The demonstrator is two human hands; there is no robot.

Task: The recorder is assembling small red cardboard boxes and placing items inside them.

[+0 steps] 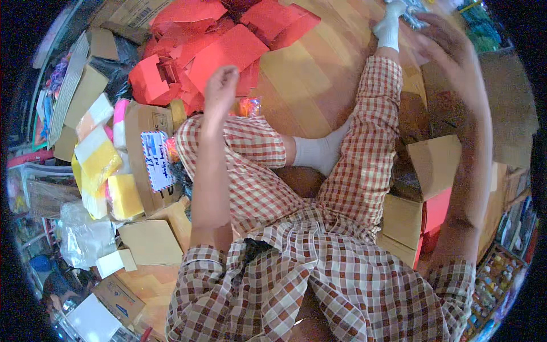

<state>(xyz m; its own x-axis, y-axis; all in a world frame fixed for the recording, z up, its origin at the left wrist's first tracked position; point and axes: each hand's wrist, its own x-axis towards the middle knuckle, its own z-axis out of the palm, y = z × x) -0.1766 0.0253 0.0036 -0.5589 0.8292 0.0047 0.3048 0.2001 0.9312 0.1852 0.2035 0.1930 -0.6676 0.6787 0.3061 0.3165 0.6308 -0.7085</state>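
I sit on a wooden floor [310,74] in checked clothes, one leg bent and the other stretched forward in a white sock [390,28]. My left hand [220,88] is raised above my left knee with its fingers curled in; nothing shows in it. It hovers near a heap of red paper sheets [222,48]. My right hand [450,57] is lifted at the upper right, blurred, fingers spread, close to my outstretched foot and a small pale object [411,14] there. Whether it touches that object is unclear.
Brown cardboard boxes [436,162] with a red box [436,208] stand at my right. At my left lie a labelled cardboard box [149,154], yellow packets [102,165], a clear plastic bag [82,233] and flat cardboard pieces [149,242]. A tray of small bottles [496,273] sits at lower right.
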